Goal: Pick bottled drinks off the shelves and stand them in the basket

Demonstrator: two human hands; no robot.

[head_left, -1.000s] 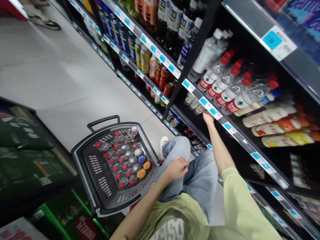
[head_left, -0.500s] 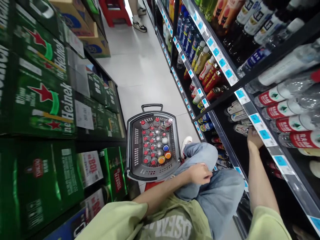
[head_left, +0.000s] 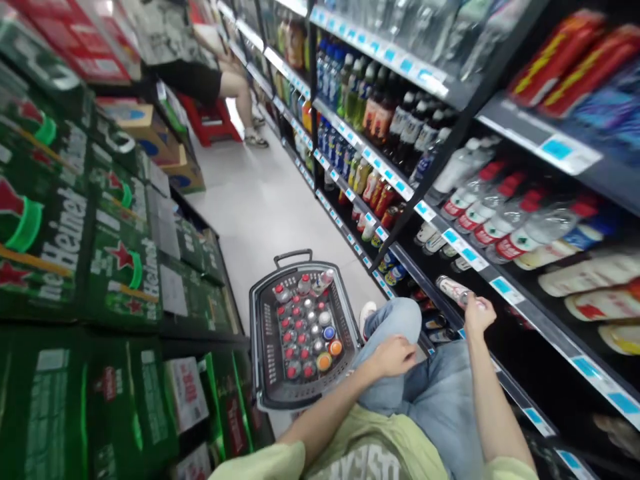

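My right hand [head_left: 479, 313] is wrapped round the end of a small bottle [head_left: 451, 289] with a pale printed label. The bottle lies nearly level in front of the lower shelf, its near end hidden by my fingers. Behind it, more small bottles [head_left: 427, 235] stand in the dark shelf space. My left hand [head_left: 397, 355] rests on my jeans by the knee, fingers curled in and nothing visible in them. A dark shopping basket [head_left: 257, 347] stands on the floor to the left, holding several bottles with red, white, blue and orange caps [head_left: 324, 361].
Green Heineken boxes [head_left: 123, 260] are stacked along the left. Drink shelves with blue price tags [head_left: 465, 250] line the right, with red-capped water bottles [head_left: 520, 227] above my right hand. Up the aisle, a person [head_left: 200, 73] sits on a red stool [head_left: 213, 123] beside cardboard boxes [head_left: 150, 137].
My right hand has drawn back from inside the shelf, bringing the small bottle out. My left hand stays on my leg. The view has tilted up and turned right, showing the seated person.
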